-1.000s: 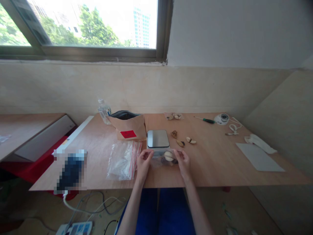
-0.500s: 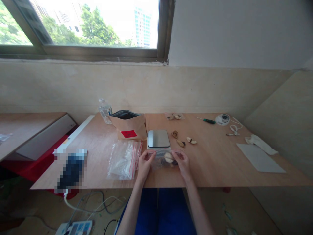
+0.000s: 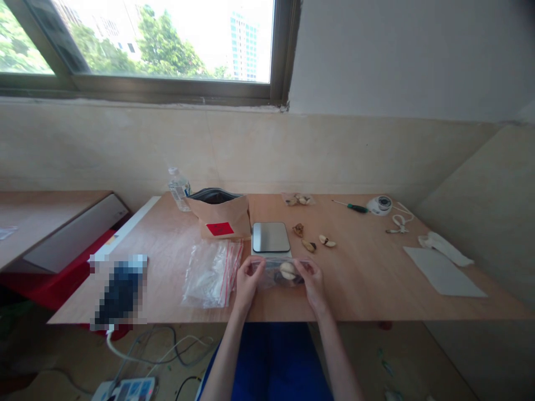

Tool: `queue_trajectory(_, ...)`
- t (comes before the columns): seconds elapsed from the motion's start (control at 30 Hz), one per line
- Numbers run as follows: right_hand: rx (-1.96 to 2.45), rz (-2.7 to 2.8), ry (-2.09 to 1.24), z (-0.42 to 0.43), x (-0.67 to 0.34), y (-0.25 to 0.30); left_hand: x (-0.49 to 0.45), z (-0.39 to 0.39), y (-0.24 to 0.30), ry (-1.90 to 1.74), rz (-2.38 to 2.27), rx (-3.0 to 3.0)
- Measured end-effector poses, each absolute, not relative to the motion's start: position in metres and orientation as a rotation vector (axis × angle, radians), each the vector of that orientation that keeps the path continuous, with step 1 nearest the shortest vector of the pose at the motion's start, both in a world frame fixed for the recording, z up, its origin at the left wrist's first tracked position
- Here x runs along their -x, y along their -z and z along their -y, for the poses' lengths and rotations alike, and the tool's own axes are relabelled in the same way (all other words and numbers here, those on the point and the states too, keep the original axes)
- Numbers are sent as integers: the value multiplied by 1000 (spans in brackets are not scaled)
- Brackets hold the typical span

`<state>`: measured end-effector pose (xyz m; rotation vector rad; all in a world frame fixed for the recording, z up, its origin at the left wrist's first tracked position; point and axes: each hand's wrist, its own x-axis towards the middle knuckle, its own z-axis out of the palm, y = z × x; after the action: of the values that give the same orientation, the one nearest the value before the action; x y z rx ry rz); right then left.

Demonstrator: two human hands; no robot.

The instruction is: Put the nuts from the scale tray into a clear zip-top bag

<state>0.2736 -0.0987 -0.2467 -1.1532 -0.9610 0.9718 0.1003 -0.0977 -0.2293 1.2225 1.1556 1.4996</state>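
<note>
A clear zip bag (image 3: 271, 277) is stretched between my two hands near the table's front edge. My left hand (image 3: 249, 278) pinches its top left corner and my right hand (image 3: 310, 278) pinches the top right. Inside the bag lie a pale, mushroom-like dried piece (image 3: 287, 271) and darker bits that I cannot make out. Just beyond the bag sits a flat scale (image 3: 271, 237) with a shiny top. Several dried pieces, among them a brown one (image 3: 298, 229) and a pale one (image 3: 327, 241), lie to its right. A stack of clear zip bags (image 3: 211, 274) is left of my left hand.
A brown paper pouch (image 3: 221, 214) stands open behind the stack, beside a plastic bottle (image 3: 179, 189). At the back are a filled clear bag (image 3: 297, 199), a screwdriver (image 3: 356, 208) and a white camera (image 3: 379, 205). White paper (image 3: 445, 272) lies right, a blurred phone (image 3: 119, 291) left.
Both hands keep their pinch on the zip bag and have barely moved. The whole view has shifted very slightly; nothing on the table has been moved.
</note>
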Motion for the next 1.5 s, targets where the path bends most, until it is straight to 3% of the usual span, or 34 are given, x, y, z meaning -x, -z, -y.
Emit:
queue_trajectory(0.27, 1170, 996, -1027, 97, -266, 251, -99, 96, 237, -1491, -1131, -1198)
queue_trajectory(0.73, 1212, 984, -839, 97, -258, 250, -97, 96, 237, -1587, -1173, -1302)
queue_trajectory(1.1, 1124, 1099, -1010, 100, -262, 249, -97, 99, 236, -1370, -1099, -1194)
queue_trajectory(1.5, 1181, 1084, -900, 99, -255, 248, -102, 101, 235, -1503, -1155, -1289)
